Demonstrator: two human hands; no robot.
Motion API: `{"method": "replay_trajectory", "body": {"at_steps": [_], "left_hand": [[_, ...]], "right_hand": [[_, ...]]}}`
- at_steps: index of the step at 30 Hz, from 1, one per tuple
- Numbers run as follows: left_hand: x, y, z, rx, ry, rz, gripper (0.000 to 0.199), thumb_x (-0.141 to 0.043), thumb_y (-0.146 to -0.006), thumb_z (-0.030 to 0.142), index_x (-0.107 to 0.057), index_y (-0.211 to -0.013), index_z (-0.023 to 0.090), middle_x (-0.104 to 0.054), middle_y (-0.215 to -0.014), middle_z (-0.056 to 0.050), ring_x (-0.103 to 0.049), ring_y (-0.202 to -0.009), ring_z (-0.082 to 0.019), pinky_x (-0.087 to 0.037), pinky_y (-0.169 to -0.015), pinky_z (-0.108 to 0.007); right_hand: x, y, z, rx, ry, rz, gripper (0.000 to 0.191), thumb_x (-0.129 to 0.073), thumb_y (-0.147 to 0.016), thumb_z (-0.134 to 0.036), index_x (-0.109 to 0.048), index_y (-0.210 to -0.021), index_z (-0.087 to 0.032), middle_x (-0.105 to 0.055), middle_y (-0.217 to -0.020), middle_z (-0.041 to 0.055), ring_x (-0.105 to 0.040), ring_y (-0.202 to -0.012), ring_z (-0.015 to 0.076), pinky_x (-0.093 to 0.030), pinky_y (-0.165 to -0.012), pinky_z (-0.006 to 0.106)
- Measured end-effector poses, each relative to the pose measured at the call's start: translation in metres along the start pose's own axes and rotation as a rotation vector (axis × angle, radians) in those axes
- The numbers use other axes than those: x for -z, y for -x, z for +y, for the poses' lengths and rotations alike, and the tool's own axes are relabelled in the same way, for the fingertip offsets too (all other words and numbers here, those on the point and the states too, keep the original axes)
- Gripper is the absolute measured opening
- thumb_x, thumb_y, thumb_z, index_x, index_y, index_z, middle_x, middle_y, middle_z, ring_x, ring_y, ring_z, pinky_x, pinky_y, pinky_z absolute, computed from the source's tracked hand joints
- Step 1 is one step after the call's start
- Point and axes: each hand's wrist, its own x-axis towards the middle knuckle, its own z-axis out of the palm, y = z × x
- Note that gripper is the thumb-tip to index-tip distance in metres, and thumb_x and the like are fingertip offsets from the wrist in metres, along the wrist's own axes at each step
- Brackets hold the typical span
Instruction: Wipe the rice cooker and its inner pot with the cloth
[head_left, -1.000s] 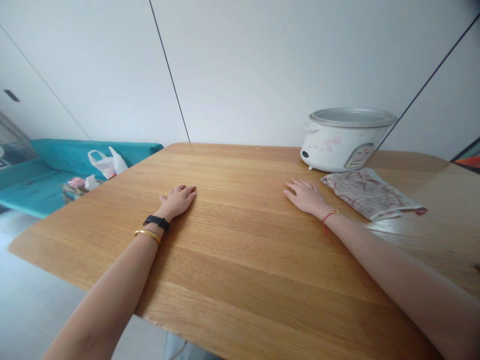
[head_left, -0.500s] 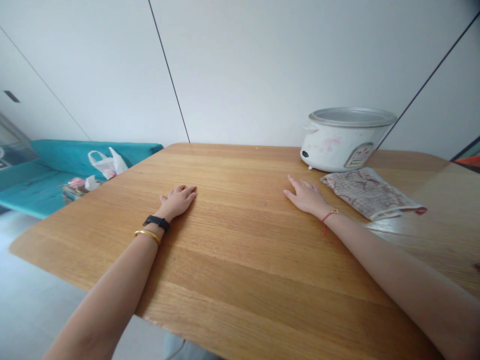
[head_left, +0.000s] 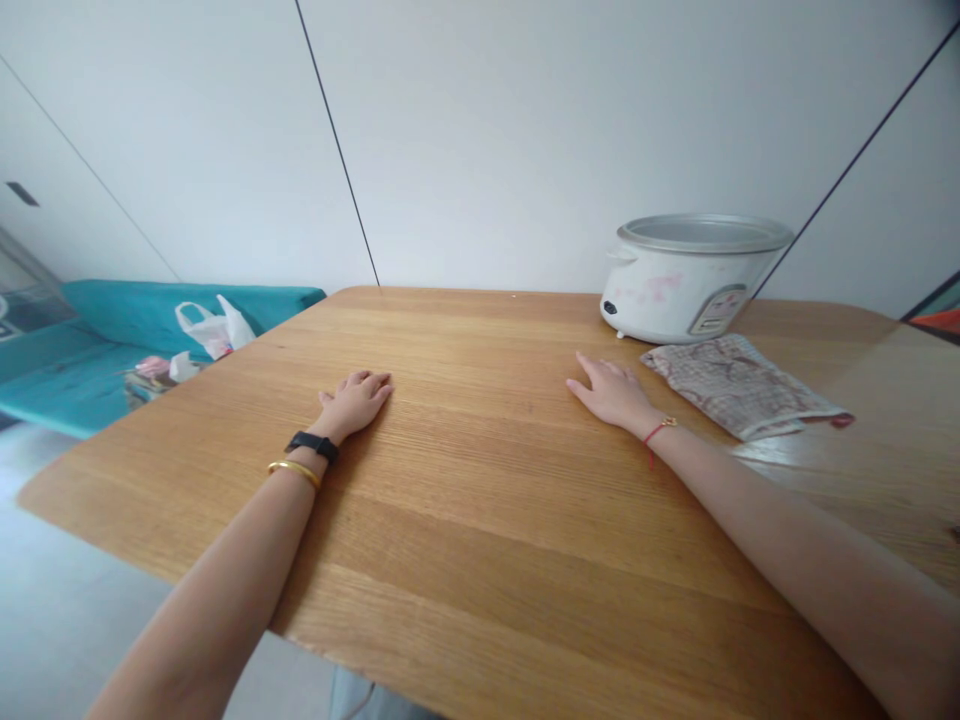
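Observation:
My left hand (head_left: 355, 402) rests palm down on the wooden table (head_left: 465, 480), fingers apart and holding nothing; a black band and a gold bangle circle that wrist. My right hand (head_left: 613, 392) also lies on the wood with its fingers spread, empty, a red string bracelet at the wrist. Just right of it is a patterned cloth (head_left: 739, 385), lying flat and not touched by the fingers. Behind the cloth stands a white rice cooker (head_left: 667, 290) without a lid, pinkish marks on its side.
A teal sofa (head_left: 97, 310) is beyond the table's left side, bearing a white plastic bag (head_left: 217, 328) and some small items. A pale panelled wall (head_left: 487, 140) rises behind the table. Something orange (head_left: 941, 322) shows at the right edge.

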Motion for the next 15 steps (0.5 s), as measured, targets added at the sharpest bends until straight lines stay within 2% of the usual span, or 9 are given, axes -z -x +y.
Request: {"method": "replay_trajectory", "body": {"at_steps": [2, 6, 7, 10, 12, 13, 15], "left_hand": [[-0.0007, -0.0007, -0.0007, -0.001, -0.003, -0.002, 0.063, -0.024, -0.103, 0.059, -0.052, -0.153, 0.034, -0.042, -0.166, -0.011, -0.038, -0.151, -0.043, -0.025, -0.111, -0.085], [-0.0035, -0.0006, -0.0009, 0.021, 0.006, 0.029, 0.071, -0.028, -0.102, 0.059, -0.035, -0.164, 0.025, -0.038, -0.168, -0.017, -0.037, -0.151, -0.044, -0.023, -0.112, -0.084], [-0.0038, -0.0002, -0.0005, 0.031, 0.015, 0.033, 0.074, -0.029, -0.101, 0.059, -0.029, -0.167, 0.024, -0.037, -0.168, -0.019, -0.037, -0.151, -0.044, -0.022, -0.113, -0.084], [-0.0031, 0.0011, 0.0011, 0.048, 0.051, 0.047, 0.082, -0.033, -0.101, 0.058, -0.008, -0.171, 0.022, -0.041, -0.165, -0.022, -0.038, -0.151, -0.044, -0.020, -0.114, -0.083], [-0.0018, 0.0017, 0.0018, 0.051, 0.064, 0.055, 0.086, -0.035, -0.100, 0.058, 0.001, -0.170, 0.023, -0.043, -0.163, -0.022, -0.040, -0.150, -0.044, -0.020, -0.113, -0.084], [-0.0011, 0.0017, 0.0018, 0.046, 0.059, 0.053, 0.084, -0.035, -0.100, 0.058, -0.001, -0.171, 0.025, -0.044, -0.163, -0.021, -0.040, -0.150, -0.044, -0.020, -0.113, -0.084], [0.0000, 0.0012, 0.0012, 0.027, 0.033, 0.029, 0.073, -0.032, -0.101, 0.058, -0.022, -0.168, 0.032, -0.043, -0.165, -0.016, -0.039, -0.151, -0.044, -0.022, -0.113, -0.083]], "right_hand": [[0.0002, 0.0002, -0.0004, -0.009, -0.012, 0.014, 0.070, -0.043, -0.109, -0.048, -0.029, -0.168, -0.015, -0.043, -0.159, 0.0176, -0.040, -0.148, 0.0362, -0.030, -0.122, 0.060], [-0.0011, -0.0007, 0.0008, -0.014, -0.027, 0.029, 0.073, -0.044, -0.108, -0.047, -0.024, -0.170, -0.015, -0.045, -0.158, 0.0177, -0.041, -0.146, 0.0358, -0.031, -0.121, 0.060], [-0.0017, -0.0010, 0.0014, -0.013, -0.024, 0.027, 0.071, -0.044, -0.108, -0.047, -0.026, -0.169, -0.016, -0.044, -0.159, 0.0169, -0.041, -0.147, 0.0355, -0.030, -0.122, 0.060], [-0.0025, -0.0014, 0.0026, 0.016, 0.006, -0.001, 0.059, -0.039, -0.109, -0.048, -0.048, -0.159, -0.018, -0.040, -0.162, 0.0114, -0.036, -0.150, 0.0345, -0.025, -0.124, 0.060], [-0.0019, -0.0009, 0.0023, 0.026, 0.015, -0.007, 0.057, -0.038, -0.110, -0.047, -0.052, -0.155, -0.017, -0.040, -0.163, 0.0107, -0.036, -0.150, 0.0343, -0.025, -0.125, 0.059], [-0.0014, -0.0006, 0.0019, 0.020, 0.009, -0.001, 0.059, -0.039, -0.109, -0.047, -0.049, -0.158, -0.016, -0.041, -0.162, 0.0124, -0.037, -0.149, 0.0345, -0.026, -0.124, 0.059], [-0.0003, -0.0002, 0.0010, -0.001, -0.015, 0.017, 0.068, -0.042, -0.108, -0.047, -0.033, -0.166, -0.013, -0.044, -0.159, 0.0169, -0.040, -0.147, 0.0354, -0.030, -0.122, 0.060]]}}
